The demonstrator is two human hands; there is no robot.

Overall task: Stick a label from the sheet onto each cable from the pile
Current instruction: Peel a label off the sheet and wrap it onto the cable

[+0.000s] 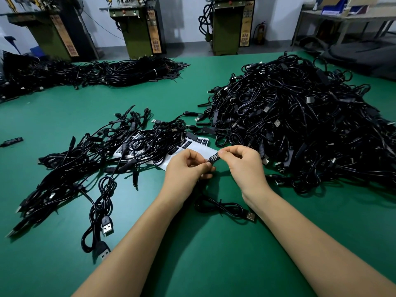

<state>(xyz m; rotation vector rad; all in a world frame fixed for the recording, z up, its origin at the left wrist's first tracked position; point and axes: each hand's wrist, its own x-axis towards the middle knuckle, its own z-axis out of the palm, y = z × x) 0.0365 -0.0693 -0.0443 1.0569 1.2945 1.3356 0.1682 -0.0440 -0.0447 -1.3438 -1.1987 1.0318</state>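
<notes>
Both my hands meet over the green table (192, 264). My left hand (186, 168) and my right hand (242, 161) pinch the small black controller block of one cable (214, 158), which carries a black label with white print. That cable's cord hangs down and loops on the table, ending in a USB plug (249, 216). The white label sheet (201, 151) lies just behind my hands, partly under cables, with black labels on its left part. A big pile of black cables (300, 129) rises to the right.
A flatter heap of black cables (96, 159) spreads at the left, with loose USB plugs (107, 227) near my left forearm. More cables (96, 71) lie along the far edge. Green machines (139, 26) stand behind the table, and a bench (342, 16) at far right.
</notes>
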